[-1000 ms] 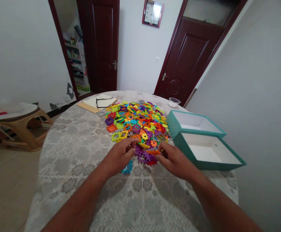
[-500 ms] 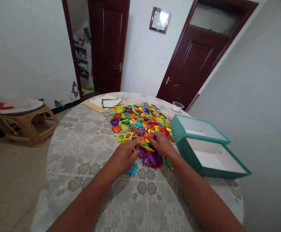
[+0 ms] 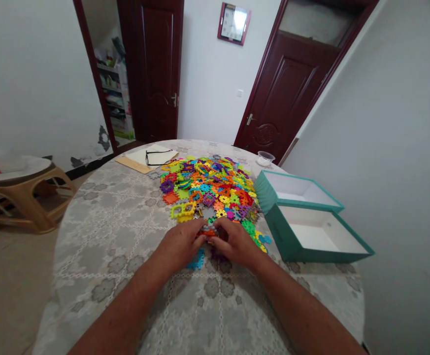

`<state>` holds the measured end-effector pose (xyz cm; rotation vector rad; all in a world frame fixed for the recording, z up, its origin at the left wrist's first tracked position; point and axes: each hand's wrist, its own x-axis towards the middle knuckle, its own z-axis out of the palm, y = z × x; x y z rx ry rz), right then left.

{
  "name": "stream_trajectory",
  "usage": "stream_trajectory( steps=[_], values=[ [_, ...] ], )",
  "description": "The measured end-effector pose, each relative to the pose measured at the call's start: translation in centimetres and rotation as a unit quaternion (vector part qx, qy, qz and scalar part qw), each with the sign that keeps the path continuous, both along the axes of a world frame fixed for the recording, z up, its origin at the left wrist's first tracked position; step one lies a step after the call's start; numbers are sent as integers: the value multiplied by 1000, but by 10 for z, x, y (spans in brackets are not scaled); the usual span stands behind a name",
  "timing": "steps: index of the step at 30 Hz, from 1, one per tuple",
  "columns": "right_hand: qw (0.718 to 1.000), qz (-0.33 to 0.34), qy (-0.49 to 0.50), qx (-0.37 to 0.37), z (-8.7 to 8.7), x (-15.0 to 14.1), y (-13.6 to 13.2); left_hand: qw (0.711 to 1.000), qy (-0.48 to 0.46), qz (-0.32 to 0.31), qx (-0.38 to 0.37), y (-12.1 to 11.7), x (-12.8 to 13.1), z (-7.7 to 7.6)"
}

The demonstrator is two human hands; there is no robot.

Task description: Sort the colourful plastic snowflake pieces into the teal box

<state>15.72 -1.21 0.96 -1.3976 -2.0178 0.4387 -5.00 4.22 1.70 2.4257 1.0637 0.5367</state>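
A heap of colourful plastic interlocking pieces point(image 3: 215, 185) lies on the table in front of me. At its near edge my left hand point(image 3: 185, 241) and my right hand point(image 3: 235, 241) meet, fingers closed around a small orange and grey interlocking piece point(image 3: 209, 230). The fingers cover part of it, and I cannot make out whether it is one piece or several joined. A blue piece point(image 3: 197, 260) lies flat just below my left hand. Purple pieces sit in shadow beneath my right hand. Left of the fingers rests a yellow-green square-holed piece point(image 3: 181, 211).
Two teal box halves point(image 3: 321, 241) with white insides stand at the right. Behind the heap is a clear plastic bowl point(image 3: 265, 158). Black glasses point(image 3: 159, 157) lie on papers at the back left. A patterned cloth covers the round table point(image 3: 104, 231); a stool point(image 3: 33, 192) stands left.
My hands have come together, and the orange piece is now held between them with grey beside it. My right hand has drawn back from the heap. The view has shifted slightly.
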Motion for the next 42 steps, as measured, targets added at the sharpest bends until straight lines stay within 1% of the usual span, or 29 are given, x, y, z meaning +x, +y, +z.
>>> stream_trajectory(
  steps=[1, 2, 3, 4, 6, 7, 8, 9, 12, 14, 18, 20, 22, 25, 27, 29, 31, 35, 42],
  values=[
    [1000, 5, 4, 2, 2, 6, 1, 1000, -3, -7, 2, -1, 0, 1],
    [1000, -7, 3, 13, 4, 14, 3, 1000, -7, -10, 4, -1, 0, 1],
    [999, -40, -6, 35, 4, 23, 5, 1000, -9, -9, 2, -1, 0, 1],
    [994, -89, -23, 61, 4, 33, 8, 1000, -9, -7, -1, -2, 0, 2],
    [968, -211, -81, 107, -1, 56, 15, 1000, -4, 1, -9, -2, 1, 1],
    [954, -256, -115, 109, -5, 66, 18, 1000, 0, 1, -13, -2, 1, 1],
    [943, -283, -145, 97, -10, 75, 21, 1000, 3, 0, -16, -2, 1, 0],
    [938, -293, -171, 74, -15, 82, 24, 1000, 5, 1, -19, -2, 2, -1],
    [935, -282, -217, 2, -24, 90, 27, 1000, 7, 2, -30, -4, 3, -2],
    [932, -281, -227, -18, -25, 89, 28, 999, 9, 0, -38, -5, 4, -2],
    [931, -285, -228, -19, -18, 86, 29, 999, 25, 0, -47, -6, 3, -1],
    [927, -303, -222, -5, -15, 85, 28, 999, 27, -2, -45, -6, 3, 0],
    [926, -324, -193, 23, -12, 85, 28, 999, 25, -5, -44, -6, 2, 0],
    [931, -342, -102, 68, -7, 84, 26, 999, 29, -9, -45, -6, 2, 1],
    [945, -315, -48, 71, -4, 83, 25, 999, 30, -10, -44, -7, 2, 1],
    [962, -265, -34, 48, -3, 83, 25, 999, 29, -8, -44, -7, 1, 0],
    [968, -240, -68, 23, -6, 82, 26, 999, 24, -4, -44, -7, 1, -1],
    [949, -278, -150, 8, -14, 83, 29, 999, 17, -7, -38, -7, 1, -3],
    [931, -330, -154, 37, -16, 96, 31, 999, 21, -5, -35, -7, 0, -3]
  ],
)
